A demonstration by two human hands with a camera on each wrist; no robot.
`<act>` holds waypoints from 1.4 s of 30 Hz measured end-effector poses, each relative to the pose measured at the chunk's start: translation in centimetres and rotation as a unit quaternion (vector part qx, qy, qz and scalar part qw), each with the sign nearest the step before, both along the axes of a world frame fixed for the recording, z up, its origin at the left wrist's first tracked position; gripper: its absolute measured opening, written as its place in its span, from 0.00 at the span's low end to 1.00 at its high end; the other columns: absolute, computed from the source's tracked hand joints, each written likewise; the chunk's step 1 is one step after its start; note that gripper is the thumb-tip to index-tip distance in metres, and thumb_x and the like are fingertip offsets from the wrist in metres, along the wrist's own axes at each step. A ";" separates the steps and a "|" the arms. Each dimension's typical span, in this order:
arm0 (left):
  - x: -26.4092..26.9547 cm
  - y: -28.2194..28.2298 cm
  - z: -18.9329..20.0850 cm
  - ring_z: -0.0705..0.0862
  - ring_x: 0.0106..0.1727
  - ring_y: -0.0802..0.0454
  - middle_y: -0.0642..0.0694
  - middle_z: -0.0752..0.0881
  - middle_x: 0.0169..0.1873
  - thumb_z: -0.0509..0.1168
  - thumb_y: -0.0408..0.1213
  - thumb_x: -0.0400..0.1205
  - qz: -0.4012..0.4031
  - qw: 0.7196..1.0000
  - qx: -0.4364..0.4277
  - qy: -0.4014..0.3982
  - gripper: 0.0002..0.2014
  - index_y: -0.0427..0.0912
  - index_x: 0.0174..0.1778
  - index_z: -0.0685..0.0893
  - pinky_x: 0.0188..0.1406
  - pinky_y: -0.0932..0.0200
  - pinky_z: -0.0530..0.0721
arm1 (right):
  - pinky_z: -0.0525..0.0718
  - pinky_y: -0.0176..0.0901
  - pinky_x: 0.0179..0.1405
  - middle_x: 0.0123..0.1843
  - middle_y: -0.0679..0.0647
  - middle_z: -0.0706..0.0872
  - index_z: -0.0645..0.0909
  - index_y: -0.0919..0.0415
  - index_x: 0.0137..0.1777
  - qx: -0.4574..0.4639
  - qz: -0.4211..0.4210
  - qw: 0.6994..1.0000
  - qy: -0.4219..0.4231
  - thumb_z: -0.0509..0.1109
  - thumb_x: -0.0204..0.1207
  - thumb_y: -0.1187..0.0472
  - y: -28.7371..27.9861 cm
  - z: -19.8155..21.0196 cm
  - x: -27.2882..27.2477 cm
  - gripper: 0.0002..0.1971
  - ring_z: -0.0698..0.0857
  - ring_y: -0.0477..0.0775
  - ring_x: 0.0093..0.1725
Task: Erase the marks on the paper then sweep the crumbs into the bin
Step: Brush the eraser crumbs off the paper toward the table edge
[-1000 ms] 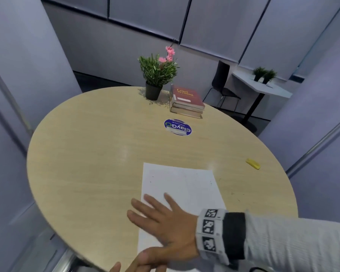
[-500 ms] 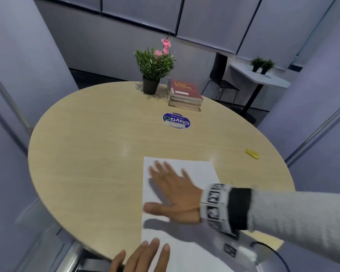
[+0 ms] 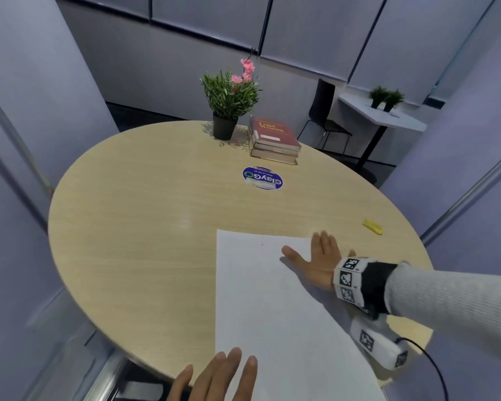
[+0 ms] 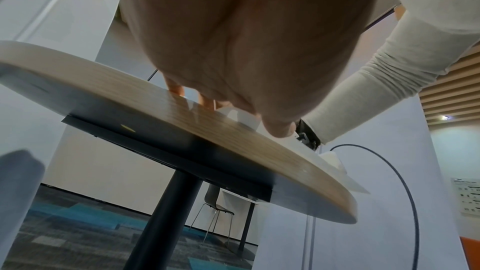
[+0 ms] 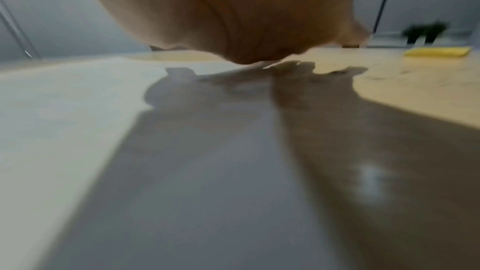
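Right hand (image 3: 318, 263) swept rightward to paper (image 3: 272, 308) corner, fingers flat, spread; left hand (image 3: 217, 377) flat, holding nothing.

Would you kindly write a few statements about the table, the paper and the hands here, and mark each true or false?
1. The right hand lies flat at the far right corner of the paper. True.
2. The yellow eraser is held in the left hand. False: it lies loose on the table, right of the paper.
3. The books sit beside the potted plant. True.
4. The paper is crumpled into a ball. False: it lies flat.
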State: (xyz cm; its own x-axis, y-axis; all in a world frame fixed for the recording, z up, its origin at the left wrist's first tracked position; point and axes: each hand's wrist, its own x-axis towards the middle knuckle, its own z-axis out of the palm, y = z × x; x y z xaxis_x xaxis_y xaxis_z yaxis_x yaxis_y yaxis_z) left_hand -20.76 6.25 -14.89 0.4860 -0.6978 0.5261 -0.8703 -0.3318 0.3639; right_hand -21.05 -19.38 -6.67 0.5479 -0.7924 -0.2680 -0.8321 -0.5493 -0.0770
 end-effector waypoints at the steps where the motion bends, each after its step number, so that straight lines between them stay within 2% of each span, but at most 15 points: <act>1: -0.1 -0.1 0.4 0.90 0.43 0.57 0.54 0.92 0.43 0.44 0.56 0.81 -0.010 0.999 -0.038 -0.012 0.20 0.56 0.53 0.79 0.55 0.48 0.72 | 0.33 0.65 0.78 0.83 0.46 0.32 0.35 0.53 0.81 -0.009 0.020 1.000 -0.011 0.29 0.49 0.14 0.9 0.1 0.6 0.63 0.33 0.47 0.81; 4: 1.5 0.7 3.3 0.90 0.40 0.62 0.51 0.92 0.47 0.56 0.41 0.84 -0.008 0.992 -0.113 -0.063 0.08 0.56 0.56 0.76 0.49 0.50 0.72 | 0.31 0.67 0.77 0.81 0.44 0.28 0.31 0.52 0.80 0.000 0.220 0.975 -0.027 0.31 0.52 0.15 6.0 0.3 4.2 0.59 0.29 0.44 0.79; 6: 2.5 0.7 3.2 0.84 0.40 0.79 0.46 0.84 0.63 0.75 0.13 0.65 0.061 0.935 -0.097 -0.336 0.42 0.57 0.63 0.69 0.45 0.55 0.70 | 0.32 0.67 0.77 0.82 0.43 0.31 0.33 0.49 0.80 0.052 0.318 0.946 -0.033 0.39 0.62 0.19 9.6 0.2 6.5 0.52 0.30 0.43 0.80; 7: 2.8 0.7 3.5 0.83 0.43 0.79 0.46 0.84 0.63 0.76 0.14 0.65 0.067 0.952 -0.094 -0.285 0.42 0.58 0.63 0.70 0.46 0.56 0.70 | 0.32 0.67 0.77 0.83 0.41 0.32 0.34 0.47 0.81 0.074 0.331 0.940 -0.034 0.42 0.65 0.20 10.7 0.1 7.3 0.50 0.32 0.42 0.80; 8: 1.7 1.1 3.0 0.87 0.42 0.71 0.50 0.89 0.56 0.68 0.26 0.79 0.034 0.990 -0.055 -0.127 0.23 0.60 0.60 0.75 0.49 0.54 0.71 | 0.33 0.67 0.77 0.83 0.40 0.34 0.35 0.47 0.81 0.083 0.319 0.943 -0.039 0.45 0.67 0.21 10.8 -0.5 7.8 0.48 0.34 0.41 0.81; 9: 1.5 1.2 3.6 0.90 0.44 0.61 0.51 0.91 0.50 0.54 0.43 0.86 -0.027 0.997 -0.067 0.012 0.12 0.60 0.56 0.83 0.52 0.50 0.72 | 0.33 0.66 0.77 0.83 0.39 0.35 0.36 0.46 0.81 0.083 0.295 0.951 -0.045 0.46 0.68 0.22 10.5 -0.7 7.9 0.47 0.35 0.40 0.81; 11: -1.2 1.1 0.8 0.90 0.49 0.52 0.52 0.92 0.48 0.43 0.57 0.83 -0.063 0.992 0.034 0.106 0.27 0.56 0.52 0.89 0.53 0.45 0.74 | 0.34 0.65 0.78 0.82 0.37 0.36 0.37 0.46 0.81 0.058 0.229 0.971 -0.035 0.48 0.69 0.23 8.3 -1.2 7.4 0.47 0.37 0.40 0.81; 15: 0.2 0.9 1.9 0.90 0.48 0.53 0.52 0.92 0.47 0.43 0.62 0.80 -0.032 0.993 -0.005 0.117 0.25 0.56 0.55 0.81 0.52 0.46 0.75 | 0.33 0.62 0.78 0.82 0.37 0.36 0.38 0.45 0.81 0.011 0.098 0.995 -0.004 0.46 0.65 0.21 0.7 -1.3 3.2 0.49 0.38 0.42 0.82; 19: -0.9 1.0 1.4 0.90 0.44 0.53 0.52 0.92 0.44 0.42 0.61 0.81 0.014 0.998 -0.026 0.057 0.25 0.56 0.55 0.81 0.52 0.47 0.74 | 0.36 0.51 0.79 0.84 0.52 0.35 0.37 0.60 0.81 0.052 0.009 0.999 -0.003 0.45 0.71 0.25 -2.9 1.1 0.4 0.50 0.37 0.52 0.83; 25: -0.8 0.9 1.0 0.89 0.47 0.54 0.51 0.92 0.44 0.45 0.51 0.82 0.044 0.998 -0.041 -0.004 0.18 0.56 0.53 0.80 0.57 0.47 0.72 | 0.35 0.65 0.78 0.83 0.42 0.32 0.32 0.53 0.81 0.066 0.270 0.961 0.015 0.43 0.70 0.24 7.4 1.3 6.5 0.48 0.34 0.41 0.81; 28: -0.9 0.8 0.6 0.90 0.46 0.51 0.49 0.92 0.44 0.45 0.48 0.83 0.049 0.997 -0.042 -0.030 0.17 0.55 0.53 0.80 0.53 0.44 0.75 | 0.34 0.62 0.79 0.82 0.42 0.31 0.31 0.52 0.80 0.099 0.301 0.948 0.032 0.43 0.67 0.22 8.9 0.0 6.7 0.50 0.33 0.42 0.81; 33: -0.3 1.0 0.6 0.91 0.44 0.51 0.50 0.92 0.45 0.43 0.54 0.80 0.043 0.998 -0.025 -0.037 0.21 0.55 0.55 0.80 0.62 0.51 0.65 | 0.38 0.58 0.79 0.83 0.43 0.34 0.36 0.50 0.81 0.013 0.151 0.989 0.001 0.34 0.55 0.15 1.5 -1.0 1.7 0.57 0.36 0.42 0.81; 37: -0.3 0.8 0.8 0.90 0.46 0.53 0.50 0.92 0.43 0.43 0.60 0.78 0.043 0.998 -0.034 -0.005 0.24 0.55 0.54 0.80 0.64 0.52 0.66 | 0.36 0.64 0.78 0.83 0.48 0.31 0.32 0.53 0.81 0.028 0.023 0.998 0.057 0.33 0.57 0.17 -3.2 1.2 -3.1 0.56 0.34 0.49 0.82; 40: -0.3 0.6 -0.2 0.80 0.53 0.57 0.55 0.90 0.50 0.48 0.57 0.75 0.062 0.997 -0.044 -0.025 0.20 0.57 0.54 0.79 0.72 0.52 0.60 | 0.34 0.65 0.78 0.82 0.48 0.29 0.29 0.54 0.80 -0.036 0.148 0.985 0.075 0.17 0.40 0.15 0.0 1.1 -3.3 0.66 0.31 0.48 0.81; 42: -0.2 0.3 -1.0 0.79 0.58 0.58 0.58 0.83 0.56 0.51 0.53 0.75 0.085 0.993 -0.067 -0.056 0.17 0.57 0.55 0.79 0.72 0.50 0.61 | 0.27 0.62 0.76 0.80 0.46 0.24 0.25 0.52 0.78 0.025 0.317 0.946 0.065 0.24 0.53 0.17 4.9 0.6 -3.5 0.57 0.25 0.46 0.78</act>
State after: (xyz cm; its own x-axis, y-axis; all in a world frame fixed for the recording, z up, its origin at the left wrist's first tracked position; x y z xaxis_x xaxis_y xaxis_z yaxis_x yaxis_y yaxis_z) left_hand -21.00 6.52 -15.88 0.5248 -0.5310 0.6653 -0.8430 -0.4328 0.3195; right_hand -24.51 -14.44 -6.06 0.8692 -0.2991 -0.3938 -0.3400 -0.9397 -0.0366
